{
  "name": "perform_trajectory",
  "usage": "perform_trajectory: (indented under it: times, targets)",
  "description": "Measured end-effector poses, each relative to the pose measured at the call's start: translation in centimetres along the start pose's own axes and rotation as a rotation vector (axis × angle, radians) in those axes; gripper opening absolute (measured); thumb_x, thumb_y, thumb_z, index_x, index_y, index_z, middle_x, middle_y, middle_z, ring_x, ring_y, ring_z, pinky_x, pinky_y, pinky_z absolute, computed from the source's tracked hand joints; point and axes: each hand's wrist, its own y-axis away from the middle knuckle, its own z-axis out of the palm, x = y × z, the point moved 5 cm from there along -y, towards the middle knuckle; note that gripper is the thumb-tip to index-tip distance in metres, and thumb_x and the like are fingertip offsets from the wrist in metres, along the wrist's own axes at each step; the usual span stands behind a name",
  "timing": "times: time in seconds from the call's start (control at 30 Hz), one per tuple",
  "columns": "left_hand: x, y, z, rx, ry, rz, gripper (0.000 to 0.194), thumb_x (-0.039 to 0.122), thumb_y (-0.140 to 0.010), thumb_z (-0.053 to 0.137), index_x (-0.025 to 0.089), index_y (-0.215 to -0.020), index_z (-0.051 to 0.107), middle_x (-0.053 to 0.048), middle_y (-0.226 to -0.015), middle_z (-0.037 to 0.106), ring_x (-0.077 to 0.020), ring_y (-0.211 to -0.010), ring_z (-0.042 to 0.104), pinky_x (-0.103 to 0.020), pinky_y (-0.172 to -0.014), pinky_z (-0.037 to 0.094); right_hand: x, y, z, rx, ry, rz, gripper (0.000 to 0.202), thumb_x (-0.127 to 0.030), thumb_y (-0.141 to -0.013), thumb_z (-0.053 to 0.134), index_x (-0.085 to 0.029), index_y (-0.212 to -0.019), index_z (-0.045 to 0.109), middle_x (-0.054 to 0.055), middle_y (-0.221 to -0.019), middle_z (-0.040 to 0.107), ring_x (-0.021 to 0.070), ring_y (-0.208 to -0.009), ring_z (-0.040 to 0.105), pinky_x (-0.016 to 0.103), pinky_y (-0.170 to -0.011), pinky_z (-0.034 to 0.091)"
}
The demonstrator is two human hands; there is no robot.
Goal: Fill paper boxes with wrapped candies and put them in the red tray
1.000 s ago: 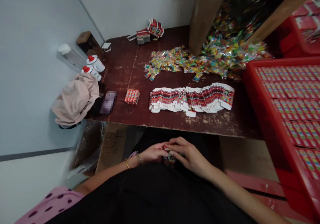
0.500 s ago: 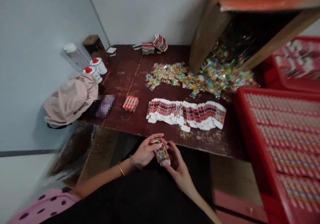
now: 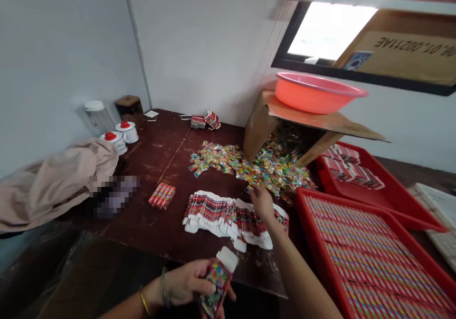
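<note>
My left hand (image 3: 194, 283) is closed around a small printed carton (image 3: 217, 278), colourful and red, tilted, with its white end flap standing up at the top. My right hand (image 3: 262, 202) is stretched out over the table, at the near edge of a heap of wrapped candies (image 3: 274, 169). Its fingers are bent downward and look closed; whatever is between them is hidden. Under my right wrist lies a fanned row of flat folded cartons (image 3: 210, 214), partly covered by the forearm. A small block of red boxes (image 3: 162, 195) sits to the left.
A cardboard box (image 3: 254, 129) on its side spills candies and carries a pink basin (image 3: 317, 93). On the right, a red tray (image 3: 302, 214) holds rows of small boxes; behind it is another red tray (image 3: 399, 200). Lidded mugs (image 3: 126, 131) and a beige cloth (image 3: 53, 176) are left.
My right hand has left the carton and reached forward to the candies. The left hand keeps the carton, whose white flap now shows at the top. The view has tilted up, revealing a window.
</note>
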Motion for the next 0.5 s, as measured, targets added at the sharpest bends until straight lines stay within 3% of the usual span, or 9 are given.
perform_trajectory:
  times: [0.1, 0.23, 0.37, 0.5]
  targets:
    - [-1.0, -0.1, -0.3, 0.074, 0.048, 0.083, 0.046, 0.042, -0.067, 0.075, 0.019, -0.102, 0.053, -0.010, -0.089, 0.068, -0.0193, -0.069, 0.068, -0.021, -0.051, 0.046, 1.1, -3.9, 0.6, 0.054, 0.079, 0.063, 0.022, -0.024, -0.075, 0.059, -0.009, -0.089, 0.067, 0.023, -0.105, 0.066, 0.0349, -0.116, 0.051, 0.049, -0.099, 0.035]
    - [-1.5, 0.5, -1.9, 0.123, 0.023, 0.078, 0.046, 0.036, -0.071, 0.072, 0.020, -0.108, 0.050, -0.008, -0.091, 0.064, -0.0222, -0.073, 0.069, -0.023, -0.050, 0.049, 1.3, -4.2, 1.3, 0.065, 0.067, 0.104, 0.017, -0.022, -0.077, 0.058, -0.010, -0.087, 0.064, 0.021, -0.093, 0.067, 0.0320, -0.104, 0.058, 0.045, -0.090, 0.041]
    - [-0.2, 1.2, -3.8, 0.264, -0.062, 0.115, 0.043, 0.032, -0.076, 0.067, 0.020, -0.113, 0.048, -0.010, -0.101, 0.062, -0.0212, -0.078, 0.067, -0.027, -0.053, 0.054, 0.6, 0.0, 0.8, -0.039, -0.066, 0.088, 0.028, -0.042, -0.084, 0.051, -0.016, -0.091, 0.059, 0.010, -0.085, 0.068, 0.0227, -0.080, 0.063, 0.034, -0.071, 0.049]
    - [0.7, 0.6, -4.4, 0.356, -0.172, 0.100, 0.051, 0.035, -0.074, 0.069, 0.019, -0.116, 0.045, -0.009, -0.096, 0.063, -0.0169, -0.074, 0.065, -0.025, -0.053, 0.054, -1.6, 8.0, 1.1, -0.315, -0.315, 0.019, 0.036, -0.054, -0.079, 0.058, -0.020, -0.091, 0.056, 0.002, -0.073, 0.065, 0.0153, -0.060, 0.059, 0.026, -0.056, 0.047]
